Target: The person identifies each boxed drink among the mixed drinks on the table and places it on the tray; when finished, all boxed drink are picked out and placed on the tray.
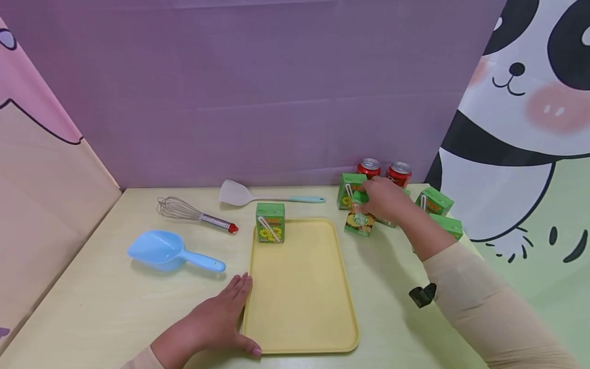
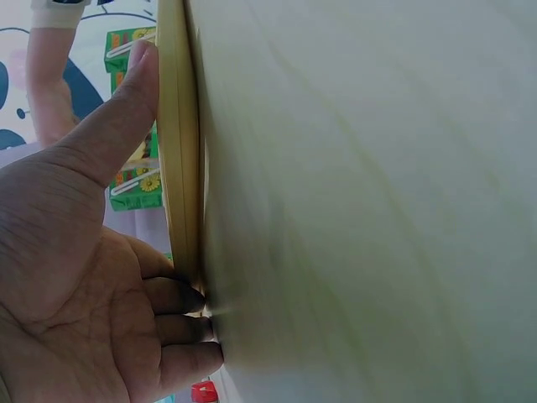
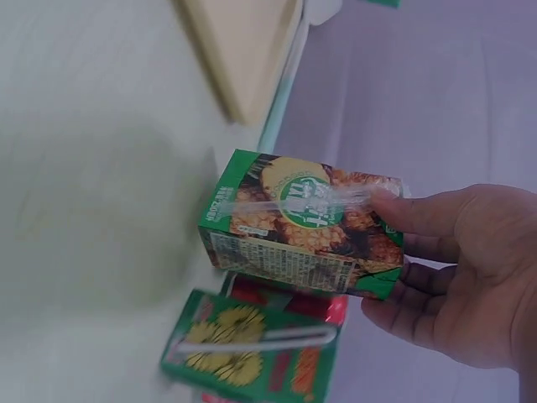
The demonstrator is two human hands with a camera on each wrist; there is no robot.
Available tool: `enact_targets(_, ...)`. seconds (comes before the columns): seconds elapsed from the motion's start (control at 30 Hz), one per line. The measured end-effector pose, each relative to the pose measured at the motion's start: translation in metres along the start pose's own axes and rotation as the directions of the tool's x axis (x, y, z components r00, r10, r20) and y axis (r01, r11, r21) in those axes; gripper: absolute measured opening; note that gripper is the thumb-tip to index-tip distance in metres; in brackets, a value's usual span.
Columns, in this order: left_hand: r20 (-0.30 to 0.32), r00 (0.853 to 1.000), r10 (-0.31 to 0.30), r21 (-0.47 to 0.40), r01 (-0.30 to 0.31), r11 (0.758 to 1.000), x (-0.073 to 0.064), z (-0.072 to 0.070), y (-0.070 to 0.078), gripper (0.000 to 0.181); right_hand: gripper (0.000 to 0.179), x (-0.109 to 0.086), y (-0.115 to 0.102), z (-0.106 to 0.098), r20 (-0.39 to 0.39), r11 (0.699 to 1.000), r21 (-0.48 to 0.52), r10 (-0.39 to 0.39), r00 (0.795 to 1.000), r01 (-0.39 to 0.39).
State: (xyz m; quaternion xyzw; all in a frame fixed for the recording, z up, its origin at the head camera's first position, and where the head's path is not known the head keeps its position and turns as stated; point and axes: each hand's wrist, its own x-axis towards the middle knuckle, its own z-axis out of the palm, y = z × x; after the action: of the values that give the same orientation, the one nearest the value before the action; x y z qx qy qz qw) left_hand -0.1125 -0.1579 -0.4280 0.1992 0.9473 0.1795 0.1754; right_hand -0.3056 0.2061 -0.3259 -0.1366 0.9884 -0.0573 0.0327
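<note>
My right hand (image 1: pixel 387 199) grips a green juice box (image 3: pixel 294 214) by its upper end, thumb on its pineapple face over the straw and fingers on the far side. In the head view the box is tilted, beside another green juice box (image 1: pixel 345 197). My left hand (image 1: pixel 216 320) is spread along the left side of the yellow tray (image 1: pixel 299 292). Its thumb (image 2: pixel 126 109) lies against the tray's rim and its fingertips touch the edge farther up. One juice box (image 1: pixel 271 223) stands upright in the tray's far left corner.
Two red cans (image 1: pixel 399 173) stand by the back wall. More juice boxes (image 1: pixel 435 201) are at the right table edge. A spatula (image 1: pixel 237 193) lies behind the tray; a whisk (image 1: pixel 198 212) and a blue scoop (image 1: pixel 161 250) lie to its left.
</note>
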Motion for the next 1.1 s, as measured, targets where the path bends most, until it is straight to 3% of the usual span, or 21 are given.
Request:
enact_targets(0.23, 0.01, 1.0, -0.016, -0.009, 0.016, 1.0, 0.0, 0.0, 0.0, 0.137, 0.051, 0.002, -0.035, -0.007, -0.035, 0.996, 0.01, -0.089, 0.995, 0.089)
enact_targets(0.47, 0.019, 1.0, -0.018, -0.005, 0.018, 1.0, 0.001, 0.0, -0.001, 0.136, 0.048, 0.005, -0.06, 0.004, -0.055, 0.973, 0.022, -0.23, 0.972, 0.232)
enact_targets(0.7, 0.01, 1.0, -0.004, 0.0, 0.004, 1.0, 0.002, 0.001, -0.001, 0.136, 0.047, 0.009, -0.071, 0.02, -0.02, 0.963, 0.037, -0.265, 0.964, 0.265)
enact_targets(0.87, 0.012, 1.0, -0.003, -0.003, 0.003, 1.0, 0.001, 0.0, 0.0, 0.137, 0.048, 0.012, -0.075, 0.023, 0.01, 0.967, 0.043, -0.252, 0.968, 0.251)
enact_targets(1.1, 0.003, 1.0, -0.003, -0.005, 0.003, 1.0, 0.0, -0.001, 0.0, 0.137, 0.049, 0.015, -0.071, 0.022, 0.028, 0.95, 0.064, -0.308, 0.951, 0.306)
